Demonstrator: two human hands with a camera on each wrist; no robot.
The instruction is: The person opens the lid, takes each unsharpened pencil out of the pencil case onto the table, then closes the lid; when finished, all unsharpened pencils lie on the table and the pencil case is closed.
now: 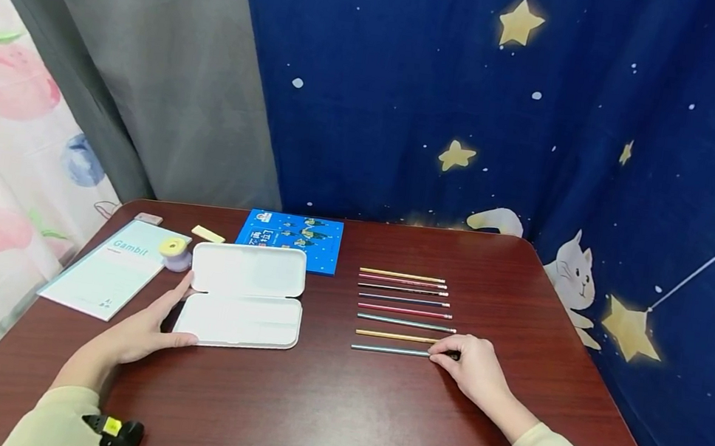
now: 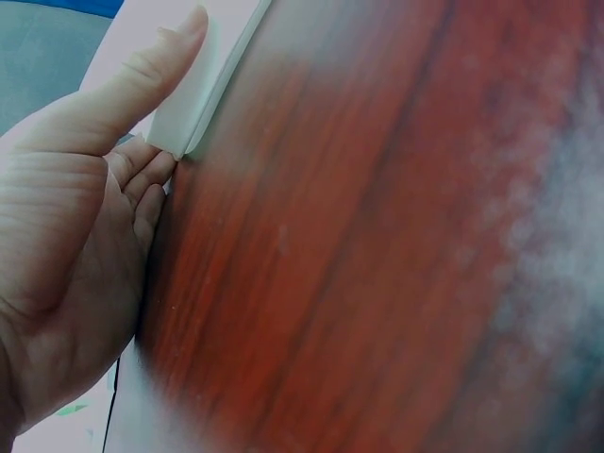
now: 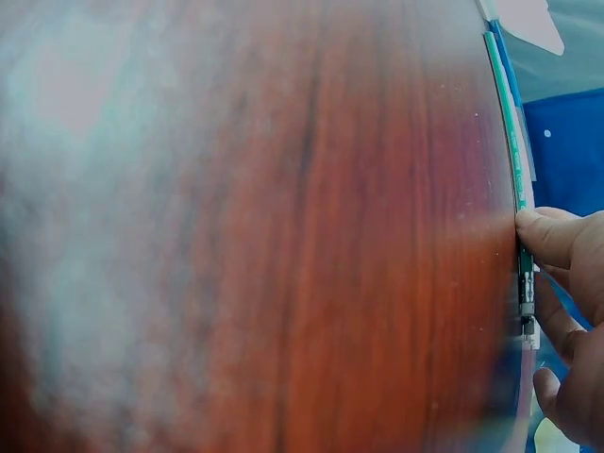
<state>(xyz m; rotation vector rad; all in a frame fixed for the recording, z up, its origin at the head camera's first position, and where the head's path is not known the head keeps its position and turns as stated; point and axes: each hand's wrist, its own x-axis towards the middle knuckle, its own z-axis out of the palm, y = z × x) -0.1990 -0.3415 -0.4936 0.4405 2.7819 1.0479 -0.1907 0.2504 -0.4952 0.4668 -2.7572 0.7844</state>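
Observation:
A white pencil case (image 1: 240,319) lies unfolded on the table, its lid (image 1: 248,271) laid back. My left hand (image 1: 140,326) rests at its left side, thumb along the front corner and fingers spread by the left edge. In the left wrist view the thumb (image 2: 156,71) lies against the case's corner. With thumb and fingertips, my right hand (image 1: 470,363) pinches the nearest teal pencil (image 1: 389,350) near its right end. That pencil (image 3: 510,123) lies level in the right wrist view. Beyond it lie a yellow pencil (image 1: 393,336) and another teal pencil (image 1: 405,323).
Several more pencils (image 1: 403,310) lie in parallel farther back. Behind the case is a blue booklet (image 1: 325,241). To the left are a pale notebook (image 1: 113,271), a yellow-and-lilac round item (image 1: 174,254), a yellow strip (image 1: 207,234) and a small pinkish block (image 1: 148,218). Curtains hang behind the table.

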